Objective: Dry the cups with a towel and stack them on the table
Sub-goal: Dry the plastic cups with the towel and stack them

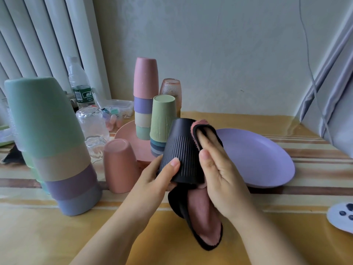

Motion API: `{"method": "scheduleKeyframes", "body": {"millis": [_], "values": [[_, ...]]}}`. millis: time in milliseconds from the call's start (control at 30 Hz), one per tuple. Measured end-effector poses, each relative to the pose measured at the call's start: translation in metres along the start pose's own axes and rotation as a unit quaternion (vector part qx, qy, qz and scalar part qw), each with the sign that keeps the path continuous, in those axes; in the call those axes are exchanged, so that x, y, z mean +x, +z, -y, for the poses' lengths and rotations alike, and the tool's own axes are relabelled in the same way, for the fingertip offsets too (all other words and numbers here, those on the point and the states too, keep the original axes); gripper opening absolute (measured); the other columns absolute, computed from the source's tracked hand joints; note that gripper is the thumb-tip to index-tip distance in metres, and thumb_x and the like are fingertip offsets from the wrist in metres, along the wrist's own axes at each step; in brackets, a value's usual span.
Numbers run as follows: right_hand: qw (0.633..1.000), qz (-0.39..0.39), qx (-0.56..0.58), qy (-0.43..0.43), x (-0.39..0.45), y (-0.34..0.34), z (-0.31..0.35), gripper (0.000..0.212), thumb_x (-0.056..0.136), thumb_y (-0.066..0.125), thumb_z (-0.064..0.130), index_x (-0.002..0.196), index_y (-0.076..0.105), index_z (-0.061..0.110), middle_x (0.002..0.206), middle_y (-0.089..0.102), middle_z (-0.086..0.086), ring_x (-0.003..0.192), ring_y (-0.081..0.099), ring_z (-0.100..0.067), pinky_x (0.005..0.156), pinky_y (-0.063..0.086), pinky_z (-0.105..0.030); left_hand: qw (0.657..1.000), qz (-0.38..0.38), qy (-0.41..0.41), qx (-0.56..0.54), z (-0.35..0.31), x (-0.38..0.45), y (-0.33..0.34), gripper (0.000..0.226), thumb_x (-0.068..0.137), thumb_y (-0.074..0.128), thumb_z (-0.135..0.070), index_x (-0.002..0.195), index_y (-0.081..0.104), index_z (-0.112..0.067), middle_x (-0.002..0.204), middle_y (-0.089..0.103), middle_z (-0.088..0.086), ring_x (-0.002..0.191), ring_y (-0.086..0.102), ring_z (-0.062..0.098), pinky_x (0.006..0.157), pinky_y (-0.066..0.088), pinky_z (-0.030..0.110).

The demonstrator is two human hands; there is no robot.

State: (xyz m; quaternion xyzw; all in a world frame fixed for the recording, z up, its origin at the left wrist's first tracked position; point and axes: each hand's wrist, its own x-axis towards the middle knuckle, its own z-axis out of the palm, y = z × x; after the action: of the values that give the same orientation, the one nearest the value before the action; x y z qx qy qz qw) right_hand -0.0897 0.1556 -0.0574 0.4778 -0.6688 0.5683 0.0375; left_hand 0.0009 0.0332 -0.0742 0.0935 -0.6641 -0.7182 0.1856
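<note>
Two hands work over the tabletop (133, 236), which wears a yellow striped cover. The left hand (158, 175) grips a black ribbed cup (179, 150), thumb curled across its ribbed wall, holding it mouth-down and tilted, clear of the surface. The right hand (217, 169) presses a pink towel with black edging (202, 222) flat against the cup's right side; its fingers lie straight, the tips tucked under a fold of cloth. The rest of the towel hangs down below the cup. Just right of the hands lies a purple plate (267, 161). At near left stands a tall stack of inverted cups (55, 146), green on top. Behind, a pink plate (126, 134) carries two shorter stacks, pink-topped (146, 96) and green-topped (162, 119).
</note>
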Motion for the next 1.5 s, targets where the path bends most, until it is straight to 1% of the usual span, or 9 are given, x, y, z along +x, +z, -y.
{"method": "scheduleKeyframes", "body": {"millis": [133, 333, 467, 633, 867, 1133, 1233, 1300, 1500], "values": [[0.992, -0.021, 0.111, 0.058, 0.002, -0.009, 0.001, 0.037, 0.096, 0.031, 0.031, 0.130, 0.033, 0.045, 0.145, 0.029, 0.031, 0.136, 0.021, 0.013, 0.109, 0.017, -0.006, 0.999, 0.013, -0.028, -0.028, 0.009, -0.001, 0.002, 0.056, 0.072, 0.058, -0.061, 0.117, 0.067, -0.028, 0.117, 0.071, 0.001, 0.112, 0.065, 0.021, 0.106, 0.040, 0.045], [0.992, 0.072, 0.092, 0.048, -0.009, 0.014, 0.007, 0.035, 0.093, 0.041, 0.026, 0.124, 0.039, 0.043, 0.144, 0.023, 0.026, 0.111, 0.038, 0.029, 0.085, 0.031, 0.005, 0.992, -0.087, -0.035, -0.082, 0.002, 0.013, -0.012, 0.049, 0.077, 0.061, -0.055, 0.110, 0.068, -0.018, 0.100, 0.074, 0.004, 0.082, 0.068, 0.014, 0.085, 0.048, 0.038], [0.995, 0.095, -0.005, -0.018, -0.015, 0.025, 0.007, 0.037, 0.093, 0.040, 0.037, 0.129, 0.046, 0.045, 0.140, 0.023, 0.042, 0.135, 0.022, 0.014, 0.108, 0.025, -0.010, 0.995, -0.078, -0.027, -0.053, -0.003, 0.011, -0.019, 0.069, 0.070, 0.053, -0.069, 0.121, 0.064, -0.023, 0.115, 0.071, 0.008, 0.107, 0.067, 0.028, 0.098, 0.047, 0.055], [0.980, 0.064, -0.168, -0.084, -0.010, 0.018, 0.006, 0.041, 0.099, 0.031, 0.040, 0.133, 0.051, 0.031, 0.143, 0.039, 0.017, 0.132, 0.033, -0.014, 0.111, 0.026, -0.027, 0.998, -0.057, 0.004, -0.002, -0.002, 0.006, -0.012, 0.024, 0.097, 0.050, -0.036, 0.112, 0.065, -0.024, 0.105, 0.074, 0.000, 0.102, 0.069, 0.016, 0.094, 0.054, 0.044], [0.986, -0.008, -0.160, -0.046, -0.010, 0.019, -0.004, 0.045, 0.098, 0.022, 0.050, 0.142, 0.026, 0.040, 0.145, 0.020, 0.022, 0.141, 0.017, -0.015, 0.114, 0.012, -0.019, 0.996, 0.008, 0.057, 0.062, -0.009, -0.001, -0.001, 0.041, 0.079, 0.054, -0.042, 0.117, 0.060, -0.029, 0.107, 0.071, -0.014, 0.102, 0.065, 0.002, 0.089, 0.053, 0.021], [0.998, -0.057, 0.010, 0.006, 0.001, -0.001, -0.001, 0.037, 0.098, 0.029, 0.039, 0.134, 0.028, 0.045, 0.149, 0.020, 0.026, 0.139, 0.014, 0.011, 0.111, 0.013, -0.008, 0.999, 0.045, 0.028, 0.004, -0.004, -0.004, -0.002, 0.039, 0.081, 0.054, -0.043, 0.119, 0.060, -0.035, 0.114, 0.070, -0.014, 0.110, 0.063, 0.003, 0.087, 0.049, 0.018], [0.987, -0.017, 0.139, 0.082, 0.001, -0.004, -0.007, 0.048, 0.097, 0.029, 0.041, 0.144, 0.032, 0.033, 0.152, 0.031, 0.015, 0.141, 0.023, -0.001, 0.118, 0.018, -0.033, 0.997, 0.052, 0.024, -0.055, -0.001, -0.001, -0.002, 0.052, 0.077, 0.057, -0.052, 0.123, 0.062, -0.030, 0.125, 0.067, -0.003, 0.120, 0.059, 0.014, 0.105, 0.042, 0.039], [0.982, 0.026, 0.158, 0.105, -0.003, 0.007, -0.011, 0.051, 0.099, 0.025, 0.041, 0.142, 0.041, 0.020, 0.146, 0.045, 0.003, 0.140, 0.033, -0.016, 0.116, 0.022, -0.047, 0.991, 0.061, 0.040, -0.116, -0.004, 0.001, -0.003, 0.058, 0.073, 0.064, -0.055, 0.123, 0.063, -0.024, 0.126, 0.066, 0.003, 0.120, 0.060, 0.017, 0.102, 0.048, 0.037], [0.941, 0.009, 0.311, 0.132, -0.005, 0.020, -0.008, 0.049, 0.098, 0.031, 0.032, 0.144, 0.036, 0.017, 0.151, 0.036, -0.004, 0.143, 0.025, -0.022, 0.116, 0.016, -0.051, 0.987, 0.028, 0.016, -0.160, -0.006, 0.003, -0.006, 0.060, 0.071, 0.059, -0.055, 0.118, 0.061, -0.018, 0.122, 0.067, 0.008, 0.119, 0.060, 0.021, 0.100, 0.045, 0.036]]}}
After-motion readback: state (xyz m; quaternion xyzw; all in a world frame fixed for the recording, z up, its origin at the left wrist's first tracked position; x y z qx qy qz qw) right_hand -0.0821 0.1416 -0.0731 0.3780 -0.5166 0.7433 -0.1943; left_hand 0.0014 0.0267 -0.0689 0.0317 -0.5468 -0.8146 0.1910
